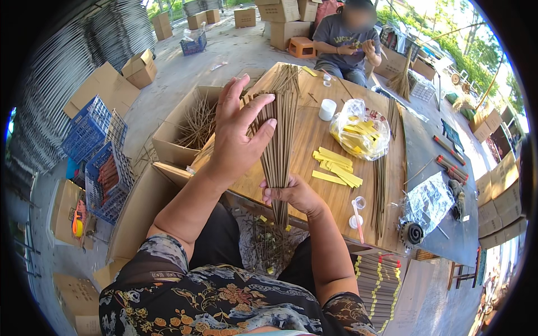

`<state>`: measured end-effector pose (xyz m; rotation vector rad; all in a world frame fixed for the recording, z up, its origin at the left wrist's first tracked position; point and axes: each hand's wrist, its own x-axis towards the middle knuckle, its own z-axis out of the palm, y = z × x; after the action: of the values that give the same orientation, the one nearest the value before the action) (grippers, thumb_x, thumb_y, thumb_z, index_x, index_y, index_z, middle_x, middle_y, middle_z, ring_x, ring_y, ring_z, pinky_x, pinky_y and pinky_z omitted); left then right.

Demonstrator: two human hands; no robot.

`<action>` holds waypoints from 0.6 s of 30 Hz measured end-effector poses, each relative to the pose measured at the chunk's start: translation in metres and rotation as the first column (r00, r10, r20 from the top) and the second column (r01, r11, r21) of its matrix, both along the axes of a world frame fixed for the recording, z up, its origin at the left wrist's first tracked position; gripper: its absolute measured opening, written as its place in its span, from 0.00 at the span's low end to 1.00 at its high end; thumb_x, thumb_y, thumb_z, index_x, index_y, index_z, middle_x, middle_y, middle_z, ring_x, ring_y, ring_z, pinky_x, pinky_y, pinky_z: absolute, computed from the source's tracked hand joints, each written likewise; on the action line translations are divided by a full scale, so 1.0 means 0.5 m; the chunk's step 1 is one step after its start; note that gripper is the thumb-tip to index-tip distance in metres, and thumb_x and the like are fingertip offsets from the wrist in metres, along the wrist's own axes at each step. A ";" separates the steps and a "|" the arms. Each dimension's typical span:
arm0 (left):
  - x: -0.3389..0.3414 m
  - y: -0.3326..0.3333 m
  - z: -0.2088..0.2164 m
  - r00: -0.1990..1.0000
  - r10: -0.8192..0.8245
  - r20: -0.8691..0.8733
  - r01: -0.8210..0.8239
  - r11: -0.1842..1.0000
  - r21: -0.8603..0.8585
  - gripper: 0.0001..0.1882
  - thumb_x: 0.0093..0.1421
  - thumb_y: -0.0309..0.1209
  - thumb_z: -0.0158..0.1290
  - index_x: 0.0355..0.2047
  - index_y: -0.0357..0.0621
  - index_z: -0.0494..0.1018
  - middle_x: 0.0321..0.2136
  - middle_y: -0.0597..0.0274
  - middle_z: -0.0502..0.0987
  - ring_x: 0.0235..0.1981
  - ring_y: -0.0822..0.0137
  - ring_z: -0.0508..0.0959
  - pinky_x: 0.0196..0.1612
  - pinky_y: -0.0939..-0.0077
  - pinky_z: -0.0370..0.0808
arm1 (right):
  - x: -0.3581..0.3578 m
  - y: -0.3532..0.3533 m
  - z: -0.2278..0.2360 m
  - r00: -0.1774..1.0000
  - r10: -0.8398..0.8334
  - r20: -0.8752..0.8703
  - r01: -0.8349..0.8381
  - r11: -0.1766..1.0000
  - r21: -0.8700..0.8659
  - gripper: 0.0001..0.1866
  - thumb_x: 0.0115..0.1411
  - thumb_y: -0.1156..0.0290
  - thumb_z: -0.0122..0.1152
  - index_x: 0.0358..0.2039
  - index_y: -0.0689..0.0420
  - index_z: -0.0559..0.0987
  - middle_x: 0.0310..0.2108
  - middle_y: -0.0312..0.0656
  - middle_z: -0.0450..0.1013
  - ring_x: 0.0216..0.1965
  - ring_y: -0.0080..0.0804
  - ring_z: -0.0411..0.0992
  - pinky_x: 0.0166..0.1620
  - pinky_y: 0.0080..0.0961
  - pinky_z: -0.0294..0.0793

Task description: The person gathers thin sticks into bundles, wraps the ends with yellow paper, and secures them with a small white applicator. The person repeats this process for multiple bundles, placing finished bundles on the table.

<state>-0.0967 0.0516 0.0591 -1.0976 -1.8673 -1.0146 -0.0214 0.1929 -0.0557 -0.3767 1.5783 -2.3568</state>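
A thick bundle of brown incense sticks (278, 148) stands upright at the near edge of the wooden table (305, 148), fanned wider at its top. My right hand (296, 195) is wrapped round its lower part, thumb across the front. Beside the upper end is my left hand (238, 126), its fingers stretched up and apart; whether it touches the sticks is hard to tell. Yellow paper strips (336, 167) lie on the table to the right, near a clear plastic bag (360, 130) filled with more strips.
A white jar (327, 110) stands beside the bag. Left of the table, a cardboard box (168, 143) holds loose sticks. Banded bundles (376, 288) lie low at the right. Crumpled foil (428, 203) rests on a dark side table. Across from me sits another person (347, 47).
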 end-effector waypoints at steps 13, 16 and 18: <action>-0.013 0.001 0.001 0.995 -0.080 0.058 0.079 0.997 0.026 0.09 0.50 0.24 0.55 0.34 0.39 0.71 0.53 0.49 0.60 0.56 0.57 0.60 0.57 0.64 0.57 | -0.011 0.002 -0.021 0.996 -0.082 -0.041 0.083 0.996 0.035 0.10 0.54 0.77 0.57 0.37 0.63 0.74 0.27 0.37 0.72 0.30 0.24 0.71 0.36 0.20 0.71; -0.032 -0.015 0.031 0.972 -0.202 0.121 0.204 0.979 -0.005 0.04 0.52 0.24 0.53 0.29 0.38 0.70 0.53 0.50 0.60 0.55 0.59 0.62 0.56 0.65 0.59 | -0.011 0.000 -0.016 0.995 -0.090 -0.035 0.092 0.995 0.050 0.10 0.54 0.77 0.57 0.37 0.62 0.74 0.27 0.36 0.72 0.31 0.24 0.71 0.37 0.21 0.72; -0.051 -0.025 0.056 0.956 -0.275 0.104 0.280 0.959 -0.037 0.02 0.53 0.24 0.52 0.27 0.40 0.69 0.53 0.52 0.61 0.54 0.61 0.63 0.56 0.67 0.59 | -0.011 0.000 -0.017 0.995 -0.094 -0.024 0.095 0.994 0.061 0.10 0.53 0.77 0.57 0.37 0.62 0.75 0.27 0.36 0.73 0.31 0.24 0.72 0.37 0.21 0.72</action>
<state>-0.1221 0.0389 0.0869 -1.3924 -1.8587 -1.2020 -0.0269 0.1931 -0.0640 -0.3214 1.7103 -2.3738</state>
